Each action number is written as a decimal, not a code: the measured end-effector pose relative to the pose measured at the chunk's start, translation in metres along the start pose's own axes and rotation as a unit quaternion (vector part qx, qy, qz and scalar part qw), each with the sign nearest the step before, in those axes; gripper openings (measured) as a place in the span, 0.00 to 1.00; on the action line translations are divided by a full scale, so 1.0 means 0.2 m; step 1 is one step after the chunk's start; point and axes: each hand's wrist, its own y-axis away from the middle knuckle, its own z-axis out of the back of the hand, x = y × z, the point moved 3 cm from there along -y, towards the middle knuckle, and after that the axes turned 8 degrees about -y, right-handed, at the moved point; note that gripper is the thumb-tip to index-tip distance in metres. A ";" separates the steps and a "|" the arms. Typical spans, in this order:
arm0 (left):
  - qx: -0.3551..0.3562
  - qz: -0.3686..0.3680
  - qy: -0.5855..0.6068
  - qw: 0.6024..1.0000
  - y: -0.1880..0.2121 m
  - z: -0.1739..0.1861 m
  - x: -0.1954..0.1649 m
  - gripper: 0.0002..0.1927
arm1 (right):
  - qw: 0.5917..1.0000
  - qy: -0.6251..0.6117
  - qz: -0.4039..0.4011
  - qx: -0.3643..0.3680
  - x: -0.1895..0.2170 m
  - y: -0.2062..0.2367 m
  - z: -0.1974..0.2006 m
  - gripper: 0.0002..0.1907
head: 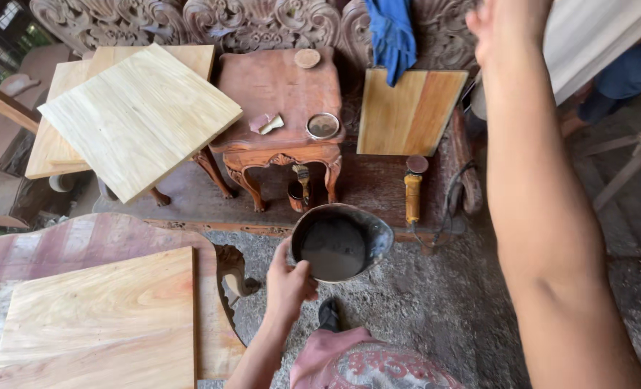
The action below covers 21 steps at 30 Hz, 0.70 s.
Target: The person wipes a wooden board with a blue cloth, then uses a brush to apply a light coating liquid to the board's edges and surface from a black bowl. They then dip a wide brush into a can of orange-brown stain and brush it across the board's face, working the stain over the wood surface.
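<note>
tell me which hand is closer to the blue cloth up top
Right. The right hand is raised beside the blue cloth, while the left hand is far below, gripping the rim of the dark bowl.

place: furniture/woodworking workshop, open-sided
wood stock: bare sanded wood panels [139, 115] stacked about, another panel [411, 112] leaning upright
furniture: carved reddish stool [281, 101], ornate carved backboard [263, 21] behind
tools: paintbrush [303, 180], yellow-handled power tool [413, 191], small open tin [323, 125]
floor: rough, dusty concrete [421, 302]

Four pale boards [140, 115], one bowl [341, 245], one carved stool [281, 108].
</note>
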 end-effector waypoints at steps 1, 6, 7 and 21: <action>0.007 -0.007 0.001 1.000 -0.08 -0.03 -0.03 0.33 | 1.000 -0.005 -0.013 0.009 -0.04 0.01 0.06 0.10; 0.021 0.000 -0.066 0.998 -0.32 -0.15 -0.14 0.32 | 0.995 -0.026 -0.095 -0.006 -0.39 0.22 0.52 0.07; 0.023 0.003 -0.071 0.997 -0.36 -0.18 -0.17 0.32 | 0.993 -0.042 -0.108 -0.016 -0.46 0.26 0.64 0.09; -0.006 0.025 -0.118 0.993 -1.02 -0.81 -0.20 0.34 | 0.968 -0.064 -0.228 -0.088 -1.01 0.11 1.87 0.04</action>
